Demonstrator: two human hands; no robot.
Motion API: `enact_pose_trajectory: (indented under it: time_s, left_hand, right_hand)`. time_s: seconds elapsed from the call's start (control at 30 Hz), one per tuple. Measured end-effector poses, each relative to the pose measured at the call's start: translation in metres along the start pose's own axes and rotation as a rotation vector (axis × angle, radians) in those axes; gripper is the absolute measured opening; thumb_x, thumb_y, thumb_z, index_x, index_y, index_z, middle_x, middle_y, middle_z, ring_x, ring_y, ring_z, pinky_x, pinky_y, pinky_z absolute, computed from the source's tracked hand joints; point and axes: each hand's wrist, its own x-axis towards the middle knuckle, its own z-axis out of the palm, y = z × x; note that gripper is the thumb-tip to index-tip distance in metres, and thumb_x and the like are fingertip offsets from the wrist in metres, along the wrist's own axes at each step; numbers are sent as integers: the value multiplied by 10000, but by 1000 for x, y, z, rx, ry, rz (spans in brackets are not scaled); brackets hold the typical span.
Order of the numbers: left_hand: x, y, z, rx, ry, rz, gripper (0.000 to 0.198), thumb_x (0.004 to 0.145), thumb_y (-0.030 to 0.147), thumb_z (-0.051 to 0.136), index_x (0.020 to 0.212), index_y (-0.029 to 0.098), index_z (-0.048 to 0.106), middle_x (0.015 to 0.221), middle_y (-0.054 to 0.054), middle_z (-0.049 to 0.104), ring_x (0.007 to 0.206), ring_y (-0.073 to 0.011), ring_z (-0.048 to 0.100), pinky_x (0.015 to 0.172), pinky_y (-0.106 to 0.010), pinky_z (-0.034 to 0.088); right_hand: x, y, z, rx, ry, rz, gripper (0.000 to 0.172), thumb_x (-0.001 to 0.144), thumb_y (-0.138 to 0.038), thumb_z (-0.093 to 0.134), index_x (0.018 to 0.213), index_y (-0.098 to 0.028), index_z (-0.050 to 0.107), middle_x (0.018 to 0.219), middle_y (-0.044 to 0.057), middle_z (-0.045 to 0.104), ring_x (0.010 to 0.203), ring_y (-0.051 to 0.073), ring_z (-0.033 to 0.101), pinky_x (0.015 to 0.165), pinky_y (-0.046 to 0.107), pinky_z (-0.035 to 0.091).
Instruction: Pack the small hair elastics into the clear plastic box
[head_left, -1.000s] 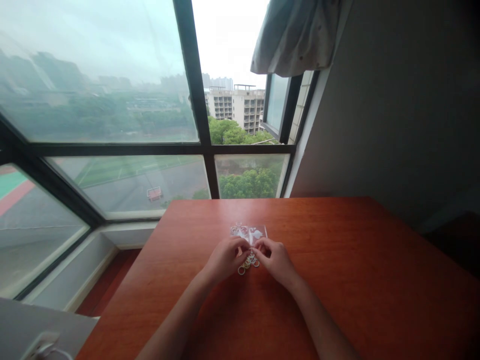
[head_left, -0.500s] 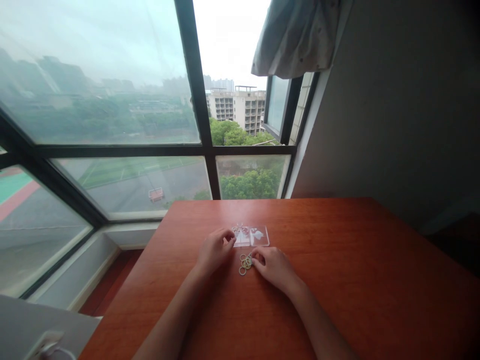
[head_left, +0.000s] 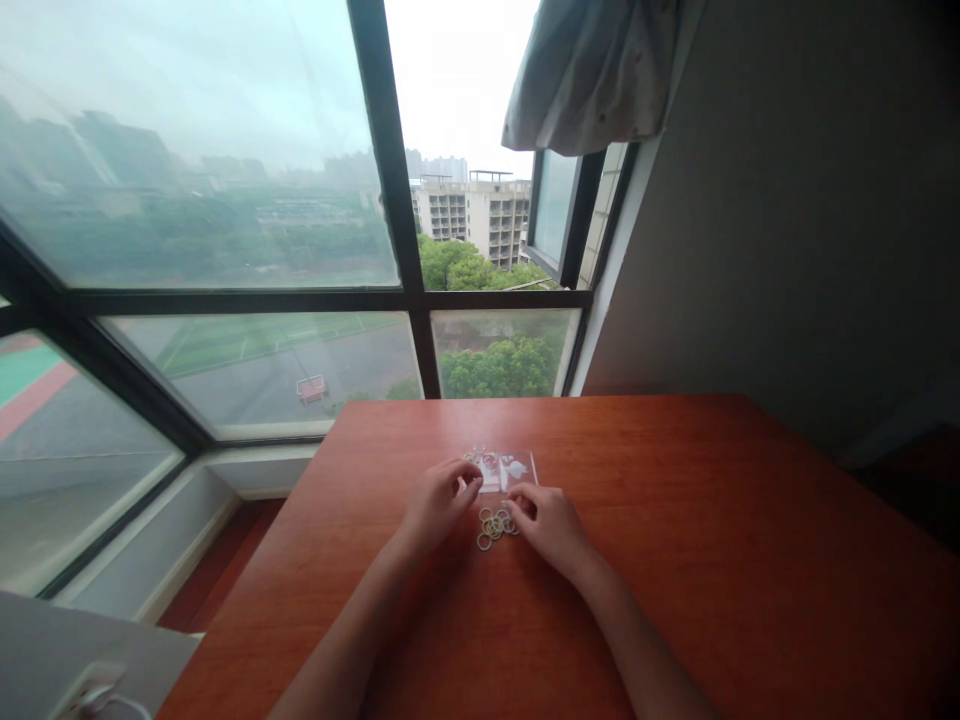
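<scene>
Several small pale rings (head_left: 493,527), greenish and cream, lie in a loose pile on the reddish-brown table. Just beyond them rests a flat clear plastic box (head_left: 529,472) with small rings or loops in its left part and a white shape in its right part. At the box's near left corner is my left hand (head_left: 442,500), its thumb and forefinger curled together over the edge. My right hand (head_left: 553,525) is at the right side of the pile, fingertips pinched near the box's front edge. What either pinch holds is too small to make out.
The wooden table (head_left: 675,520) reaches to the window frame (head_left: 416,300) in front. A grey wall (head_left: 750,220) rises on the right, and a curtain (head_left: 592,80) hangs above the open window pane. A white socket (head_left: 94,690) sits at lower left.
My left hand has shifted slightly right along the box's edge. My right hand has moved a little up and away from the pile, uncovering more rings on its right side.
</scene>
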Motion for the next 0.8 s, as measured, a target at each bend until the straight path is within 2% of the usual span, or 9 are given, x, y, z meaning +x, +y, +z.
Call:
enact_pose_trajectory:
  time_s: [0.2,0.33,0.4,0.5,0.63,0.8]
  left_hand:
    - [-2,12,9,-121,-132,79,180,841,268,557,825,144,685,689,-4,570,598,-94,446,552,-195,351]
    - [-2,13,10,-134,-147,73,168,830,254,564,814,144,689,681,-4,564,594,-93,443,545,-193,348]
    - [-2,12,10,-116,-121,64,152,822,232,557,806,145,681,691,-7,582,600,-96,455,556,-198,357]
    - [0,7,6,-49,-22,33,143,820,220,539,784,153,660,712,-9,607,600,-101,467,578,-212,372]
    - [1,-4,-1,55,111,-25,138,813,236,538,783,168,654,749,-18,635,615,-119,494,597,-231,386]
    - [1,-16,-3,121,104,-46,137,828,247,537,810,181,656,770,-18,637,630,-129,519,612,-236,398]
  right_hand:
    - [1,-1,-1,221,38,-24,201,835,-331,556,829,-178,687,588,-16,596,544,119,526,547,209,386]
    - [2,-1,-2,253,41,-13,209,831,-340,556,825,-174,682,582,-18,586,543,119,523,534,208,387]
    - [2,0,-1,233,44,-15,193,829,-323,555,825,-178,682,585,-18,592,545,120,529,539,210,388]
    - [2,2,0,162,41,-9,166,826,-288,553,828,-188,686,607,-14,618,564,124,550,565,216,390]
    - [1,4,-1,53,-44,15,138,823,-258,558,808,-208,686,643,-9,658,598,131,585,603,220,402]
    - [-2,2,-3,-45,-119,12,103,812,-241,587,796,-225,687,679,-13,684,621,131,599,620,223,387]
